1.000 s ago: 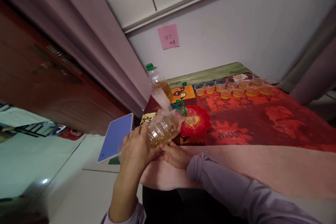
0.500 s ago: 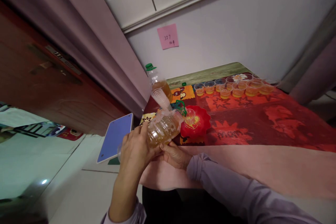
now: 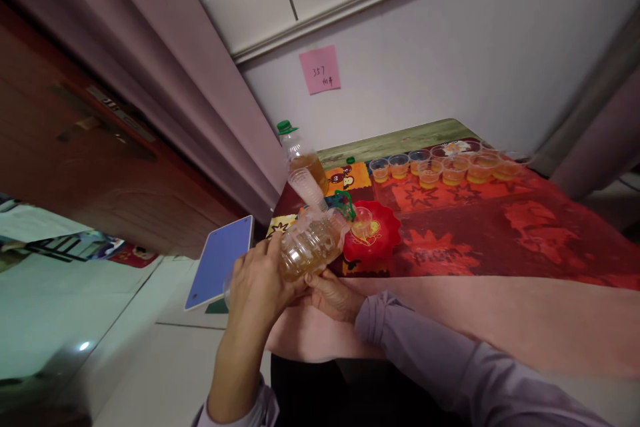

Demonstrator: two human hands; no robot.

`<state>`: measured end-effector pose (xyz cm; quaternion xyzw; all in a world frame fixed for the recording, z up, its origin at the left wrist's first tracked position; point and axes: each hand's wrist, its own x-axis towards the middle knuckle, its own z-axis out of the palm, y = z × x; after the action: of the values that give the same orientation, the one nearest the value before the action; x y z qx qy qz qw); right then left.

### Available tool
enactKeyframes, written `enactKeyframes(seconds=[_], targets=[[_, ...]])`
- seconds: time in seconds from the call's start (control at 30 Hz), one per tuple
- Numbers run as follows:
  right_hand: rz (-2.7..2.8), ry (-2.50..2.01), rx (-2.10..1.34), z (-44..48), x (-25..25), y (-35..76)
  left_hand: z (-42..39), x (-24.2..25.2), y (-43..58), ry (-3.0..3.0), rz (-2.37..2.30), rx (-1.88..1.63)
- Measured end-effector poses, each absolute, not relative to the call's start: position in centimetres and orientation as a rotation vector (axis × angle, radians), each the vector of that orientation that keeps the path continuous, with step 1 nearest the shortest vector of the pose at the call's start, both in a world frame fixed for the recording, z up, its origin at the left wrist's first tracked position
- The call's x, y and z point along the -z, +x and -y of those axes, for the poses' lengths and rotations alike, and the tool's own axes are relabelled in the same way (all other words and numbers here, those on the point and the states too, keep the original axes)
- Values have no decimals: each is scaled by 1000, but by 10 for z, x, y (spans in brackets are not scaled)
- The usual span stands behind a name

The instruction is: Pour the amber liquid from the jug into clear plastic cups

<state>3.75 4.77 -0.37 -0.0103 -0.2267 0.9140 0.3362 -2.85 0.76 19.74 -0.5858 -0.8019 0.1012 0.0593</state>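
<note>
A clear plastic bottle of yellowish liquid is tilted well over, its mouth toward a clear plastic cup. That cup stands in a red scalloped dish. My left hand wraps around the bottle's lower part, fingers closed over the top. From beneath, my right hand grips the same bottle, and its fingers are partly hidden under it. A green ring handle shows at the bottle's neck. Just behind lies a leaning stack of clear cups.
A second bottle with a green cap stands at the back left, near a loose green cap. Several clear cups holding some yellow liquid line the far side of the red-patterned table. A blue board sits at the left.
</note>
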Motion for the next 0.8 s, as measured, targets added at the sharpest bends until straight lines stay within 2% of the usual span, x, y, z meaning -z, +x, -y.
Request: enactKeyframes(seconds=[0.8], targets=[[614,-27,-2377,-48,8,35,-7,-196,-29,-1771,2420,-282]])
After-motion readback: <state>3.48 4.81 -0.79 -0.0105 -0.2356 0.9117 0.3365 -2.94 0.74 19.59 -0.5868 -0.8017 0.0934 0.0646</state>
